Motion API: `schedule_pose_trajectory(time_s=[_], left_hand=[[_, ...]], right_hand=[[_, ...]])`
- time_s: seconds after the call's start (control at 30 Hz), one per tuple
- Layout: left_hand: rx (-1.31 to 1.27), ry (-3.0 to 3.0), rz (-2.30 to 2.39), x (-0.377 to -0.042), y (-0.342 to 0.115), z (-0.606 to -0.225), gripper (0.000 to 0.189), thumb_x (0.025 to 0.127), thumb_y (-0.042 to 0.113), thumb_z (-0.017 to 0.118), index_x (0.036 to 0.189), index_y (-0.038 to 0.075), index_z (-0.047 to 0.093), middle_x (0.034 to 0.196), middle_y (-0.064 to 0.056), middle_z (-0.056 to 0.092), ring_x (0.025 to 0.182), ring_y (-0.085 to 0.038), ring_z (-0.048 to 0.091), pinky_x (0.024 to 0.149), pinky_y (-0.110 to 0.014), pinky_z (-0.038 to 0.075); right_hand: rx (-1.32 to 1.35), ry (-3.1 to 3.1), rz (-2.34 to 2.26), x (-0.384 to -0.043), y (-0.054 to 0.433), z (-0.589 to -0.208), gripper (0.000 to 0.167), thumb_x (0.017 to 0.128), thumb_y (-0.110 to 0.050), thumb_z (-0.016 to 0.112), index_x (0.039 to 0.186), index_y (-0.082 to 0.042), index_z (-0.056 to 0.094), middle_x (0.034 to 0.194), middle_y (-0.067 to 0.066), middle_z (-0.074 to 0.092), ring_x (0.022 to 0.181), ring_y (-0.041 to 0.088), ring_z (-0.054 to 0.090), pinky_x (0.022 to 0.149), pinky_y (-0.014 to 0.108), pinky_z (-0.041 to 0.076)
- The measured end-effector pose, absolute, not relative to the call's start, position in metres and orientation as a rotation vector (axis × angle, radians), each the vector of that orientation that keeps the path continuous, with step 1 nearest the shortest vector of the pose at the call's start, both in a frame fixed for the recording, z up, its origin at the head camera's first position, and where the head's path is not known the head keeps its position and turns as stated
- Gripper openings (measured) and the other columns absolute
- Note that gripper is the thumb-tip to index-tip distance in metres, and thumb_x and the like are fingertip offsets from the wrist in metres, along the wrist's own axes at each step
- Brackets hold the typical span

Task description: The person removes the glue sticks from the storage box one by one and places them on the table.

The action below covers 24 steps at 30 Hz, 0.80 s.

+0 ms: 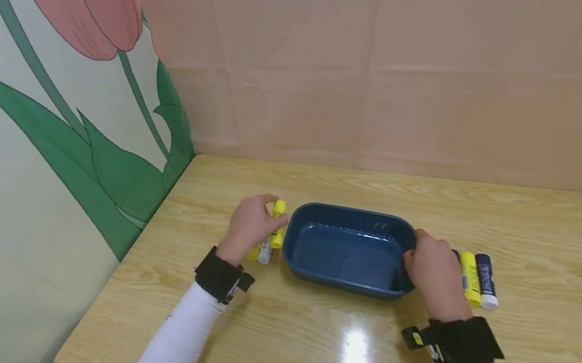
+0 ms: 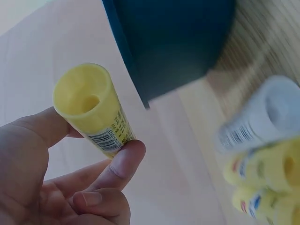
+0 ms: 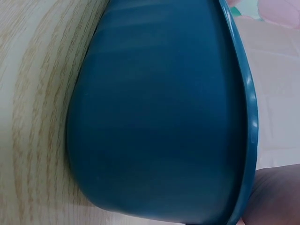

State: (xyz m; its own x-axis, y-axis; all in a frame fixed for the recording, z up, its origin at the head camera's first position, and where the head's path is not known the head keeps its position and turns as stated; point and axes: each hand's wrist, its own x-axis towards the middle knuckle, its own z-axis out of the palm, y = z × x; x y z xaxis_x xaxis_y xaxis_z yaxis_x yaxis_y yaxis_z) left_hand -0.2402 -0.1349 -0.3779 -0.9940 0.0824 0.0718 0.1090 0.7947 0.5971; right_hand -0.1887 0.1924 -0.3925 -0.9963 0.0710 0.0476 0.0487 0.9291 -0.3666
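My left hand [image 1: 250, 223] pinches a yellow glue stick [image 2: 101, 117] between thumb and fingers, just left of the dish. Its hollow base end faces the camera in the left wrist view, with a barcode on the side. A dark blue rectangular dish [image 1: 351, 250] sits on the table, its inside bare. The dish's right end is gripped at the rim by my right hand [image 1: 435, 272]. Close below the left hand are a white glue stick [image 2: 262, 115] and yellow glue sticks [image 2: 262, 171], lying side by side on the table.
Right of my right hand lie a yellow glue stick [image 1: 469, 278] and a dark blue one with a white end [image 1: 486, 281]; another dark one is mostly hidden by the hand. The wooden table [image 1: 296, 351] meets a pink cloth backdrop [image 1: 367, 78] behind.
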Motion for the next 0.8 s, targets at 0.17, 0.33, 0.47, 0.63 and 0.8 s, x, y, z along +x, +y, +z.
schedule_pose_trajectory(time_s=[0.17, 0.33, 0.47, 0.63, 0.8], left_hand=[[-0.092, -2.962, -0.95, -0.243, -0.155, -0.385, 0.053, 0.088, 0.034, 0.07, 0.135, 0.009, 0.062, 0.066, 0.001, 0.063, 0.055, -0.012, 0.056, 0.048, -0.024, 0.04], [0.007, -2.995, -0.933, -0.245, -0.175, -0.39, 0.052, 0.091, 0.032, 0.07, 0.136, 0.008, 0.06, 0.063, -0.001, 0.061, 0.052, -0.012, 0.054, 0.046, -0.023, 0.039], [0.046, -3.016, -0.917, -0.248, -0.186, -0.392, 0.053, 0.092, 0.032, 0.07, 0.137, 0.008, 0.059, 0.07, -0.004, 0.064, 0.056, -0.013, 0.055, 0.05, -0.025, 0.042], [0.099, -3.033, -0.886, -0.252, -0.196, -0.398, 0.053, 0.092, 0.033, 0.069, 0.138, 0.008, 0.059, 0.118, -0.015, 0.07, 0.084, -0.022, 0.065, 0.073, -0.036, 0.054], [0.21, -3.088, -0.857, -0.254, -0.203, -0.401, 0.053, 0.094, 0.035, 0.068, 0.14, 0.01, 0.057, 0.136, -0.016, 0.061, 0.107, -0.029, 0.063, 0.088, -0.044, 0.052]], right_hand=[[-0.077, -3.019, 0.567, -0.188, 0.192, -0.394, 0.039, 0.093, -0.006, 0.06, 0.124, 0.015, 0.053, 0.101, 0.036, 0.062, 0.07, 0.031, 0.059, 0.055, 0.038, 0.05], [-0.07, -3.024, 0.566, -0.188, 0.193, -0.394, 0.039, 0.092, -0.005, 0.06, 0.125, 0.016, 0.052, 0.102, 0.037, 0.062, 0.069, 0.03, 0.059, 0.054, 0.038, 0.05], [-0.083, -3.024, 0.564, -0.188, 0.193, -0.392, 0.04, 0.092, -0.005, 0.06, 0.125, 0.016, 0.052, 0.103, 0.037, 0.062, 0.07, 0.031, 0.06, 0.055, 0.04, 0.051], [-0.097, -3.032, 0.574, -0.189, 0.193, -0.392, 0.04, 0.092, -0.005, 0.059, 0.126, 0.015, 0.052, 0.105, 0.038, 0.061, 0.072, 0.032, 0.06, 0.057, 0.041, 0.052], [-0.085, -3.036, 0.579, -0.189, 0.193, -0.393, 0.04, 0.093, -0.006, 0.059, 0.126, 0.015, 0.052, 0.104, 0.037, 0.061, 0.072, 0.032, 0.06, 0.059, 0.042, 0.053]])
